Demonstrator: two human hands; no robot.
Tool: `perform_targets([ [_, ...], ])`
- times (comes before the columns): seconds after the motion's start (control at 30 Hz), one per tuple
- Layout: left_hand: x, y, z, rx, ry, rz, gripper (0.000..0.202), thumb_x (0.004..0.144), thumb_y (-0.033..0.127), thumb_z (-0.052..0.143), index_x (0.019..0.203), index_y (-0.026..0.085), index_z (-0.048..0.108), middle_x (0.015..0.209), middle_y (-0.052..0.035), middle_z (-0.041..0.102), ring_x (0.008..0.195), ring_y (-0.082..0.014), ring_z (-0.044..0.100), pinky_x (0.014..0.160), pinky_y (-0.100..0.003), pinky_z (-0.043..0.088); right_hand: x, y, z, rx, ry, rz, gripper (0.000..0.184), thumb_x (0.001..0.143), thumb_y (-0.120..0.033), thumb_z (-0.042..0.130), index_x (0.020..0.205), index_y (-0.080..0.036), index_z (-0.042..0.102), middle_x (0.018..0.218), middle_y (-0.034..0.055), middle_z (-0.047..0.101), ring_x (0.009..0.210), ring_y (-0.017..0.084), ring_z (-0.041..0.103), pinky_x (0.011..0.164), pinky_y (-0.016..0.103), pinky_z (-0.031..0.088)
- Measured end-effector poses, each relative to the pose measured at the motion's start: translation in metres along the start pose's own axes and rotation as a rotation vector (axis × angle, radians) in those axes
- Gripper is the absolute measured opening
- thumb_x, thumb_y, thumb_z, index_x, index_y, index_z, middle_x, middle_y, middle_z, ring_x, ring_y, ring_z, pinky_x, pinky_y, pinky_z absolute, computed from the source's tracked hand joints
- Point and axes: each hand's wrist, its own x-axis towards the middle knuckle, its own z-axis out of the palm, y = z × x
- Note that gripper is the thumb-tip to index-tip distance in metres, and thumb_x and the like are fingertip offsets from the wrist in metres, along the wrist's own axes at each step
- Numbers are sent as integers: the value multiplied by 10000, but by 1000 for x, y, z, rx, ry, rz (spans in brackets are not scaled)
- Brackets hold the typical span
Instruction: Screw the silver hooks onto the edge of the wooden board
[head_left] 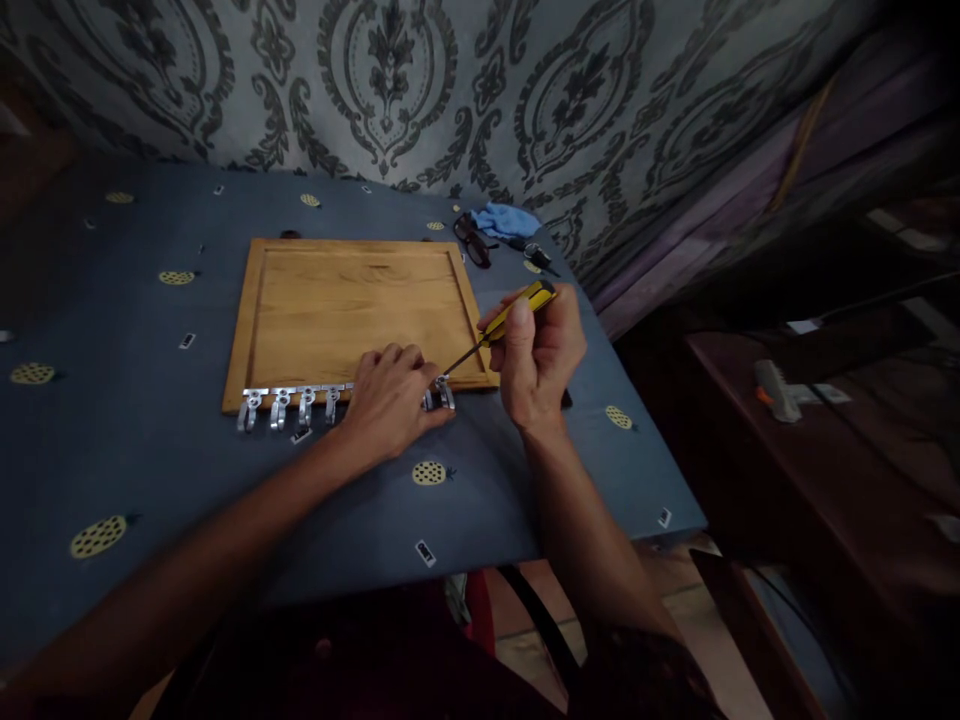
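My right hand [541,350] is wrapped round the yellow and black handle of a screwdriver [504,318]. Its shaft slants down to the left, and the tip is at the right end of a metal hook rail [289,392]. That rail, with several silver hooks, lies along the near edge of a framed wooden board [352,300]. My left hand [394,395] is closed over the rail and the board's edge, just left of the tip, with its thumb beside the rightmost hooks. It hides part of the rail. Whether a screw sits under the tip is too small to tell.
Under the board is a blue tablecloth [150,450] printed with pineapples. Sunglasses [474,242], a blue cloth [506,220] and keys [535,254] lie behind the board on the right. A patterned curtain [386,90] hangs at the back. A dark reddish surface [817,470] stands to the right.
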Motion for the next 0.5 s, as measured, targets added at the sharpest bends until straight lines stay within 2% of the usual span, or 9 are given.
perform_targets([
  [0.27, 0, 1, 0, 22, -12, -3, 417, 973, 521, 739, 1238, 199, 752, 1256, -123, 691, 1227, -340, 599, 1030, -487, 470, -2, 0, 1, -44, -56, -60, 460, 1061, -670, 410, 1174, -276, 618, 927, 81, 727, 814, 232, 725, 685, 374, 549],
  [0.4, 1, 1, -1, 18, -17, -6, 431, 969, 527, 739, 1239, 192, 756, 1254, -127, 689, 1228, -351, 597, 1026, -494, 470, 0, 4, 5, -7, -3, -194, 392, 1068, -638, 449, 1018, -270, 576, 822, 17, 706, 708, 179, 682, 659, 343, 527],
  [0.5, 1, 1, -1, 13, -22, -13, 434, 964, 525, 747, 1245, 196, 757, 1259, -129, 692, 1236, -353, 593, 1020, -485, 471, 1, 8, 8, 45, 26, -270, 367, 1070, -614, 478, 970, -269, 553, 782, -11, 694, 663, 156, 668, 623, 322, 512],
])
